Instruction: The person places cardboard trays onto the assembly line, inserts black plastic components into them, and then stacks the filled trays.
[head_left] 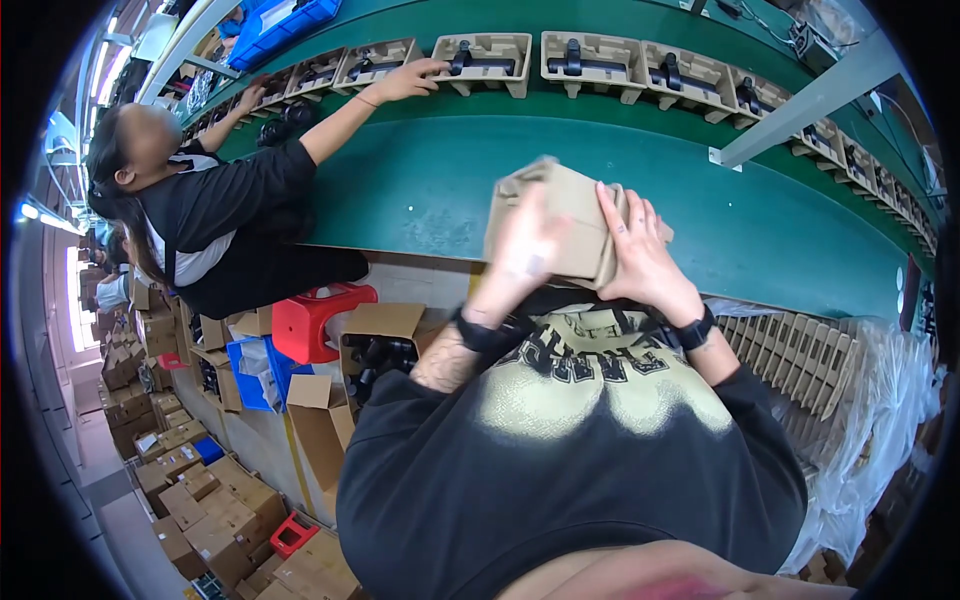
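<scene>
In front of my chest, at the near edge of the green bench, is a brown moulded pulp tray (578, 222), tilted up on its side. It may be several trays nested together; I cannot tell. My right hand (645, 255) grips its right side, fingers spread along the surface. Over its left part lies my left hand (530, 238), smeared by motion, so its fingers do not show clearly. Farther away, a row of similar trays (482, 42) holding black parts (572, 58) runs along the bench.
At my left a co-worker (215, 200) reaches toward the tray row. A slanted metal post (810, 105) rises at the right. Stacked pulp trays (790, 355) in clear plastic (885, 400) stand beside me. Lower left are a red stool (315, 325), an open carton (385, 325) and many boxes.
</scene>
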